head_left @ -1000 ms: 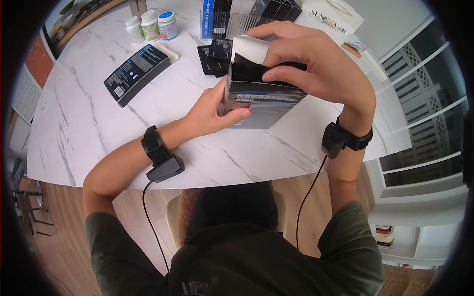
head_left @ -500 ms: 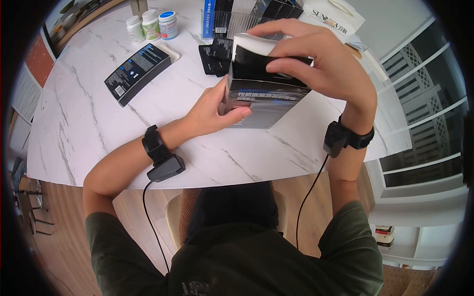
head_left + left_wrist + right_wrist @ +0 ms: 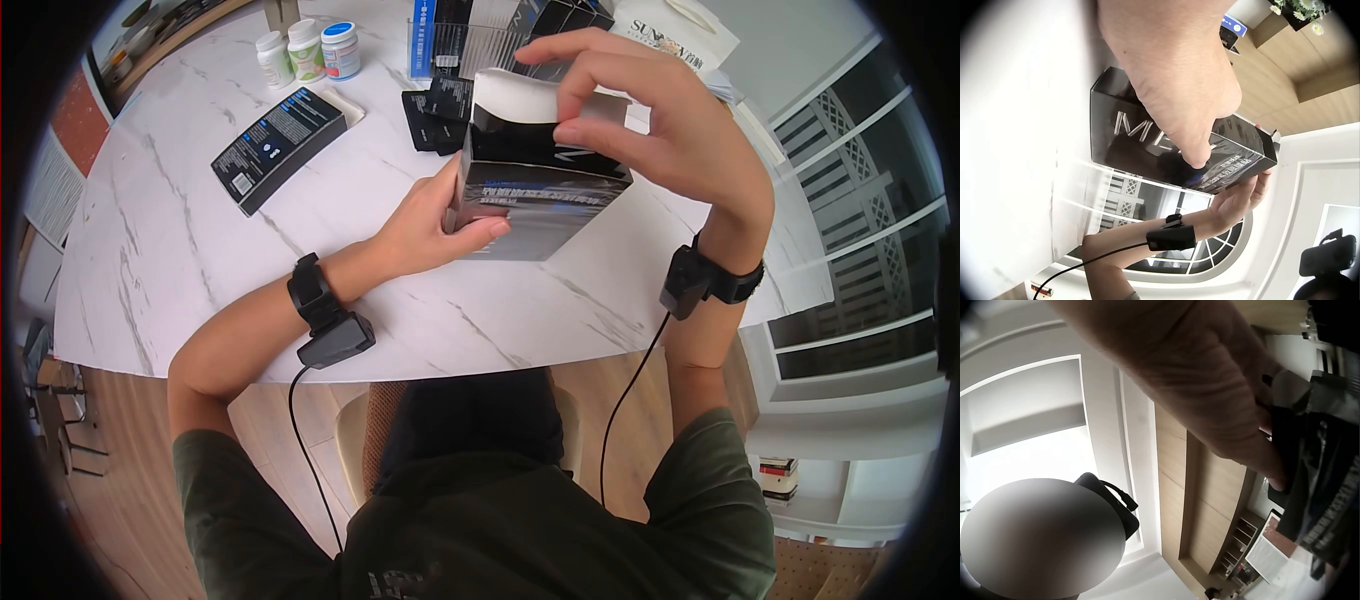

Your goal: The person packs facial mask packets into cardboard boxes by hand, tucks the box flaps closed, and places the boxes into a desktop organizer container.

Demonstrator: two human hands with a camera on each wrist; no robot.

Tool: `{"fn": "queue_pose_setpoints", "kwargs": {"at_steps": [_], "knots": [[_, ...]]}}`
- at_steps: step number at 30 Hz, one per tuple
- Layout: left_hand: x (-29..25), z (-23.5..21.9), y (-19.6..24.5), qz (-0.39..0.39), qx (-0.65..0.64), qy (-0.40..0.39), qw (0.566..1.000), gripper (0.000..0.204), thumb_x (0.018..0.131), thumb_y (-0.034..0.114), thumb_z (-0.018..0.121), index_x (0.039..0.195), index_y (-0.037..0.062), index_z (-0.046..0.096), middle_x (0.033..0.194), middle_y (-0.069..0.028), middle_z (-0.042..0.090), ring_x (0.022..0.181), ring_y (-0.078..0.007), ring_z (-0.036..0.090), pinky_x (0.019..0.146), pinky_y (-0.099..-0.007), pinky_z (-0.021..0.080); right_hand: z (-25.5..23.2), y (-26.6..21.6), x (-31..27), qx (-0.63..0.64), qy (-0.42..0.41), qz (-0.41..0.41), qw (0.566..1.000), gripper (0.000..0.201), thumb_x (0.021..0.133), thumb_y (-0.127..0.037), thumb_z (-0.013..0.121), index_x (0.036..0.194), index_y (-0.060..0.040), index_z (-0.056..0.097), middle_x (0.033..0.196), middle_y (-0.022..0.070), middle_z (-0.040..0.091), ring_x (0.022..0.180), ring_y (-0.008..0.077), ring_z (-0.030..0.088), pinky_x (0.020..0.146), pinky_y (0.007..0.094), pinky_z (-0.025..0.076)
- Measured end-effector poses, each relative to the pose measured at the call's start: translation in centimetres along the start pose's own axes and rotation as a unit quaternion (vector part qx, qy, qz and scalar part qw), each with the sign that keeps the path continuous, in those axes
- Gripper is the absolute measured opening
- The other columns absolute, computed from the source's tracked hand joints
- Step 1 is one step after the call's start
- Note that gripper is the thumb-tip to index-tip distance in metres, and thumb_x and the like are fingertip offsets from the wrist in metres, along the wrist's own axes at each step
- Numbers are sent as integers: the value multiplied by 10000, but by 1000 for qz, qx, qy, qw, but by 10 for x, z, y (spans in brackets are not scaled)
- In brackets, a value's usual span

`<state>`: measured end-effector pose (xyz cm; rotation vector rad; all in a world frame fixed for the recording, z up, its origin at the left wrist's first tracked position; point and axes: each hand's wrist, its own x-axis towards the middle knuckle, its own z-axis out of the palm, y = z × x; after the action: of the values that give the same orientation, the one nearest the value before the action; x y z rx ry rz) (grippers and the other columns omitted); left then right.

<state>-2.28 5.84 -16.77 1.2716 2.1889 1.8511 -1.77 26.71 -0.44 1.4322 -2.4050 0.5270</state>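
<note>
In the head view my left hand (image 3: 430, 225) grips a tall black box (image 3: 545, 205) by its left end, thumb across the near side and the other fingers hidden behind. Its top stands open, with the white inside of a flap (image 3: 515, 97) raised at the back. Over this opening, my right hand (image 3: 660, 120) pinches the upper part of a black packet (image 3: 545, 143) that sits mostly down in the box. Silver letters show on the box side (image 3: 1141, 128) in the left wrist view. The right thumb (image 3: 1266, 465) lies against black packaging in the right wrist view.
Black sachets (image 3: 432, 128) lie behind the box on the marbled table (image 3: 200, 300). A smaller black box (image 3: 280, 150) lies to the left, with several bottles (image 3: 305, 55) beyond it. A clear holder (image 3: 485, 50) with boxes and a white paper bag (image 3: 675, 40) stand at the back.
My right hand has shifted slightly up and to the right. The packet's top edge now sits lower, so more of the white flap shows. The left hand and box stay still.
</note>
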Motion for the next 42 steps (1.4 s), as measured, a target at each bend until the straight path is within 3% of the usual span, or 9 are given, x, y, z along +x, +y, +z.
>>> {"fn": "queue_pose_setpoints", "kwargs": {"at_steps": [5,7,14,22,23,25,29,31,42], "knots": [[0,1,-1,4,-2,2,1000,564,819,186,663,1262,8,365,992,-125,617,902,-156,600,788,-296,476,3,-6,0,11,-36,3,999,129,773,-99,648,743,-11,559,1128,117,594,818,250,592,722,307,467],[0,1,0,1,-17,3,1000,565,820,186,663,1264,7,362,996,-126,616,908,-157,601,792,-297,477,4,-4,2,0,-31,15,999,73,754,-60,654,762,-23,592,1138,115,585,771,200,564,701,288,446],[0,-1,0,-1,0,-5,1000,569,821,189,664,1265,5,360,1021,-131,611,918,-155,597,797,-300,477,6,-3,1,21,-45,32,998,128,788,-99,634,725,0,584,1118,122,600,787,247,596,702,304,471],[1,1,-1,20,10,5,1000,560,820,187,665,1259,4,370,1018,-128,610,909,-146,587,799,-288,466,7,2,1,4,-81,32,996,95,780,-96,642,779,-10,600,855,70,582,717,221,571,660,276,462],[0,0,-1,11,3,2,1000,562,820,185,664,1261,2,368,1020,-128,610,907,-146,587,797,-288,467,5,1,0,4,-81,32,996,95,780,-96,642,779,-10,600,855,70,582,717,221,571,660,276,462],[0,0,-1,2,-3,0,1000,564,821,183,664,1263,0,365,1021,-128,610,905,-145,586,795,-288,468,-2,-4,-1,29,-74,81,994,95,759,-72,661,807,-24,595,1151,112,588,877,224,587,778,301,464],[1,0,1,2,-10,-2,1000,577,821,173,664,1274,-4,353,1035,-136,611,930,-152,592,806,-294,470,-10,11,-6,-20,-52,34,998,95,757,-84,668,827,-56,611,1166,97,589,983,239,585,840,320,465],[1,0,1,-3,-15,-4,1000,582,820,170,665,1277,-5,349,1039,-139,611,939,-155,594,811,-296,471,-12,18,-11,-26,-20,6,999,184,769,-170,684,879,-41,613,1086,72,614,872,221,600,755,307,472],[0,0,-5,-11,-15,-5,1000,587,821,194,665,1284,15,351,1024,-118,608,922,-167,597,811,-301,469,24,15,14,76,-24,61,995,297,828,-235,644,1048,-42,596,993,93,639,886,197,607,798,279,468]]}}
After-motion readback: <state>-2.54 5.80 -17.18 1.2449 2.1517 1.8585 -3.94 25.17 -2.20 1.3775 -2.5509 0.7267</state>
